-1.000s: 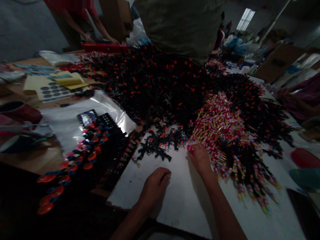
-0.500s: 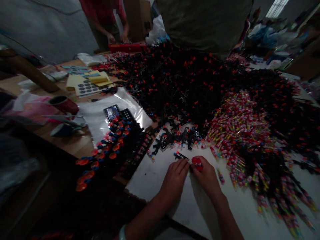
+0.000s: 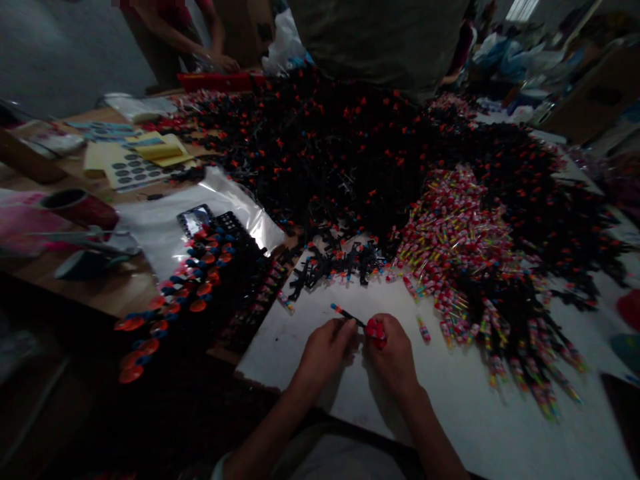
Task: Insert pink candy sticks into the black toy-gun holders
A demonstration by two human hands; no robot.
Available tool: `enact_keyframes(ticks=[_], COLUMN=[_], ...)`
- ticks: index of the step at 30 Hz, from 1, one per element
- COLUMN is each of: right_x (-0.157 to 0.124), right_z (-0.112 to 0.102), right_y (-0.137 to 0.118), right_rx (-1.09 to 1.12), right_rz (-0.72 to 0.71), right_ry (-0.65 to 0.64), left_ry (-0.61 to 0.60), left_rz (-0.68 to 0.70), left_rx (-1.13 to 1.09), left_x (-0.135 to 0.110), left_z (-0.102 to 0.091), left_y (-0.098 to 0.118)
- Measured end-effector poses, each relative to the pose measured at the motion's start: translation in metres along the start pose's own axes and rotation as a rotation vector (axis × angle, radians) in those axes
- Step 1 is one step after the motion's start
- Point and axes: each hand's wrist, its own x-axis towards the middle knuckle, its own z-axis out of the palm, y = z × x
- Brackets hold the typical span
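Above the white board, my left hand pinches a small black toy gun whose tip, orange and blue, points up and left. My right hand is closed around a bright red piece at the toy gun's rear end; its kind is unclear. The fingers of both hands are close together. Several black toy guns lie just beyond the hands. One small candy-filled tube rests on the board to the right of my right hand.
Beyond lies a big heap of black toy guns. A pile of colourful candy tubes spreads at right. Orange-tipped pieces in rows stand at left, near scissors and a tape roll. A co-worker's hands work at the back left.
The toy gun, flat beside my left fingers before, is now lifted and gripped by my left hand, its rear at the red piece. The view has swung slightly right; the co-worker's hands have moved.
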Motion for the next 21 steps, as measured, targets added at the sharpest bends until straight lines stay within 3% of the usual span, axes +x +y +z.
enact_keyframes(ticks=[6, 9, 11, 14, 21], right_x=[-0.014, -0.013, -0.013, -0.012, -0.005], right_z=[-0.016, -0.027, -0.033, -0.036, -0.046], right_y=[0.006, 0.007, 0.005, 0.001, -0.004], right_rx=[0.131, 0.290, 0.381, 0.458, 0.582], right_rz=[0.030, 0.178, 0.278, 0.336, 0.476], right_ry=[-0.021, -0.099, -0.083, -0.040, -0.096], left_ry=[-0.020, 0.030, 0.040, -0.004, 0.017], left_rz=[-0.029, -0.047, -0.046, -0.047, -0.035], left_rx=[-0.326, -0.407, -0.450, -0.485, -0.395], left_x=[0.007, 0.006, 0.005, 0.002, 0.000], left_z=[0.020, 0.021, 0.020, 0.021, 0.021], left_y=[0.003, 0.006, 0.008, 0.010, 0.021])
